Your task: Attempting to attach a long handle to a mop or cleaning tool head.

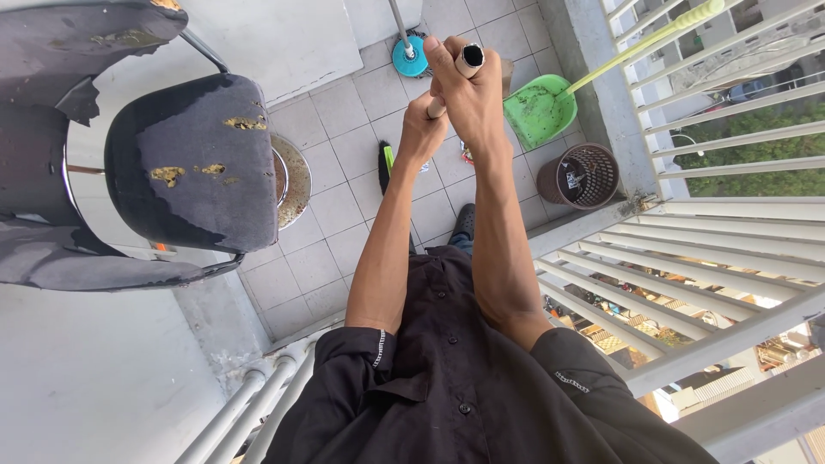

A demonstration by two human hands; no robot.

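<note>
Both my hands grip a pale broom handle with a black end cap (472,57), held out in front of me over the tiled floor (344,232). My right hand (468,90) is wrapped around the top of the handle, just below the cap. Directly under it, my left hand (421,129) clasps the same handle. The broom's black head with a green part (384,165) rests on the tiles below my left forearm. My dark shoe (465,220) shows between my arms.
A green dustpan (540,107) with a long yellow-green handle lies beside a brown mesh bin (580,176). A teal round mop head (410,56) stands farther off. A worn black chair (193,159) is on the left. White railing (687,258) runs along the right; white pipes (258,404) are at lower left.
</note>
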